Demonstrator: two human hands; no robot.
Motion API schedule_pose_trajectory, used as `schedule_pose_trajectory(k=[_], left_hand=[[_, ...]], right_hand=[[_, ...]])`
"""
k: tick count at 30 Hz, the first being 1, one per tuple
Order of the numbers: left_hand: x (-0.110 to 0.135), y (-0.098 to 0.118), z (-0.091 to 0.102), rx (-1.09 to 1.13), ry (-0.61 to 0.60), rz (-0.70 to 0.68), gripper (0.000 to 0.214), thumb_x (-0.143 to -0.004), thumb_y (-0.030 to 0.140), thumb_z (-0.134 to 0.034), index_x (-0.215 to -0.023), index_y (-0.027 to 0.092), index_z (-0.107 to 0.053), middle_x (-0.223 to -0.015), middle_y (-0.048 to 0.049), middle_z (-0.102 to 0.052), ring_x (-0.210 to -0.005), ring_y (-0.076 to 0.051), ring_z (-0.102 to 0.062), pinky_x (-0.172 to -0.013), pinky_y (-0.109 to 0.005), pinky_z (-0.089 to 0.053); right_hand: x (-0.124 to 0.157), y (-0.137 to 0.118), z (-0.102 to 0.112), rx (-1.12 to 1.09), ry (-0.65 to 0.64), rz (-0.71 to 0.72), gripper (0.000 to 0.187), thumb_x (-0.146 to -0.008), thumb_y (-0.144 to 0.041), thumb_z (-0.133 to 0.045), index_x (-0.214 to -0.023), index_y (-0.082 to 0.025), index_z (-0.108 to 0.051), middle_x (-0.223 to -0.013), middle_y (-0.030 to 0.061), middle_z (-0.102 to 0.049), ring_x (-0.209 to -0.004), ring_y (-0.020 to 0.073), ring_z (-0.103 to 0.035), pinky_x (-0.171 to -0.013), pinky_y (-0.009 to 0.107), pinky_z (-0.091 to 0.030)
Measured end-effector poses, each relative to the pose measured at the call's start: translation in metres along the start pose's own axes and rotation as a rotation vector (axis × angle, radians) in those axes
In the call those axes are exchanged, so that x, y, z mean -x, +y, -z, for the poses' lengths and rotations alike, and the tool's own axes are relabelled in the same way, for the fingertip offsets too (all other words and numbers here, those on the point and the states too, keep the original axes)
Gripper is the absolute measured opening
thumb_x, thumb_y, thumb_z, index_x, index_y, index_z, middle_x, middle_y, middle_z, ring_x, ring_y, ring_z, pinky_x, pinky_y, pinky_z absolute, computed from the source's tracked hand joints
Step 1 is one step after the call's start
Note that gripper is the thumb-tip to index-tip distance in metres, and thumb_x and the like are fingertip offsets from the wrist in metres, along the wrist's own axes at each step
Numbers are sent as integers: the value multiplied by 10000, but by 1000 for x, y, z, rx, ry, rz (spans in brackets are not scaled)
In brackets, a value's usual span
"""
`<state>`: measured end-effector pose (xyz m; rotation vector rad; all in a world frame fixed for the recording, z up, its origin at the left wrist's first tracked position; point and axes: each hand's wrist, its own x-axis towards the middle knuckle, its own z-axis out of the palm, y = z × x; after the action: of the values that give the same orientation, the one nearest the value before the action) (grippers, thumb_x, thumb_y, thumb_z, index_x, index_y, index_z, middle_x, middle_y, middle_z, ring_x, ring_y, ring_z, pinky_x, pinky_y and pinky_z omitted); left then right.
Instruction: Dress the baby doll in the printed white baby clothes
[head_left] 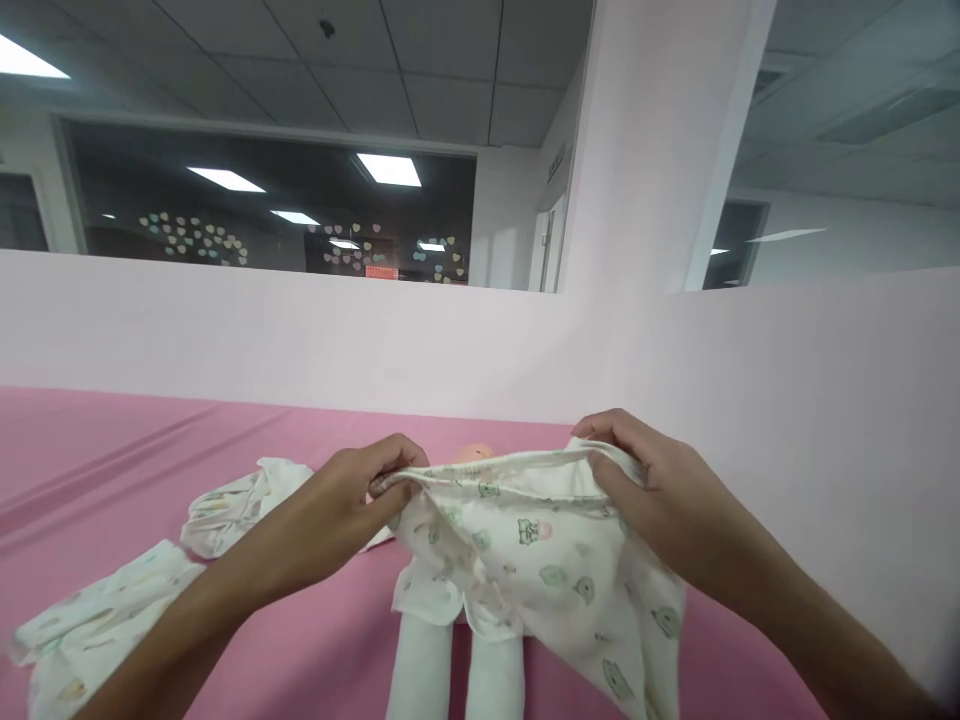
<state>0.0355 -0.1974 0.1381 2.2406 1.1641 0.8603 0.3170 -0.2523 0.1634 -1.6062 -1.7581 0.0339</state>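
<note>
Between my hands hangs a pair of cream baby pants (555,560) printed with small green animals. The waistband is drawn out sideways, with its opening facing up. My left hand (371,490) pinches one end of the band between thumb and fingers. At the other end, my right hand (637,470) grips the band, thumb in front. Beneath and behind the cloth lies a baby doll. Its white legs (420,660) point toward me, and a sliver of its head (474,453) shows above the waistband. The pants hide most of the doll's body.
A crumpled printed baby garment (232,510) lies left of my left forearm. Another printed cloth (105,600) rests nearer me, partly behind that forearm. Everything lies on a pink padded surface (322,640). White walls (315,340) with windows border its back and right.
</note>
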Motion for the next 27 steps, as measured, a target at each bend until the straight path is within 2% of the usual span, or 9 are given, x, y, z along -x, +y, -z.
schedule_pose_trajectory(k=[3, 5, 7, 10, 14, 17, 20, 23, 27], left_hand=[[9, 28, 3, 148, 71, -7, 156, -947, 334, -461, -933, 231, -576, -854, 16, -596, -758, -161, -537, -634, -245, -403], [16, 52, 2, 214, 93, -36, 83, -893, 239, -491, -903, 228, -572, -829, 29, -589, -736, -146, -532, -613, -229, -397], [24, 73, 2, 263, 69, -58, 93, -843, 182, -510, -893, 237, -566, -770, 48, -574, -669, -128, -521, -558, -210, -382], [35, 94, 9, 270, 33, -103, 172, -805, 180, -554, -955, 260, -578, -710, 61, -550, -529, -103, -465, -463, -198, -334], [39, 97, 31, 157, 142, -211, 214, -810, 245, -622, -1022, 262, -599, -815, 32, -567, -545, -95, -467, -465, -202, -334], [36, 93, 38, 91, 267, -274, 197, -845, 313, -630, -1023, 232, -601, -710, 47, -460, -590, -107, -440, -501, -206, -335], [36, 95, 25, 91, 215, -303, 167, -893, 317, -569, -1014, 208, -606, -730, 38, -485, -615, -112, -430, -529, -224, -341], [43, 101, -2, 117, 134, -325, 181, -914, 262, -506, -1053, 214, -612, -766, 31, -535, -644, -124, -468, -560, -245, -365], [61, 103, -42, 68, 334, -254, 165, -940, 262, -481, -1055, 224, -593, -958, 4, -580, -826, -156, -538, -702, -285, -411]], right_hand=[[17, -23, -1, -14, 28, 184, 216, -896, -328, -529, -1097, -284, -596, -1157, 37, -617, -1043, 230, -578, -813, 355, -492], [31, -45, -6, -79, -96, 228, 145, -841, -338, -608, -968, -268, -609, -1003, 17, -636, -878, 198, -586, -711, 317, -486], [42, -65, -11, -137, -247, 167, 115, -815, -319, -612, -766, -236, -550, -770, -16, -573, -656, 145, -499, -544, 264, -399], [50, -83, -8, -297, -382, 70, 175, -843, -252, -499, -676, -214, -462, -663, -36, -445, -562, 108, -359, -481, 241, -280], [53, -80, 19, -712, -489, -67, 75, -826, -237, -500, -772, -204, -541, -709, -28, -505, -592, 108, -435, -522, 234, -324], [60, -76, 40, -953, -498, -142, 84, -805, -230, -516, -775, -192, -584, -727, 5, -561, -599, 131, -489, -529, 256, -373], [72, -78, 45, -1076, -537, -125, 116, -822, -260, -550, -751, -186, -605, -701, 15, -587, -605, 151, -523, -566, 282, -423], [86, -78, 32, -1188, -607, -172, 149, -859, -311, -567, -846, -177, -631, -711, 6, -600, -662, 164, -567, -666, 299, -464], [104, -68, 1, -1259, -508, -313, 133, -885, -313, -538, -855, -193, -585, -731, -14, -581, -696, 150, -575, -690, 274, -459]])
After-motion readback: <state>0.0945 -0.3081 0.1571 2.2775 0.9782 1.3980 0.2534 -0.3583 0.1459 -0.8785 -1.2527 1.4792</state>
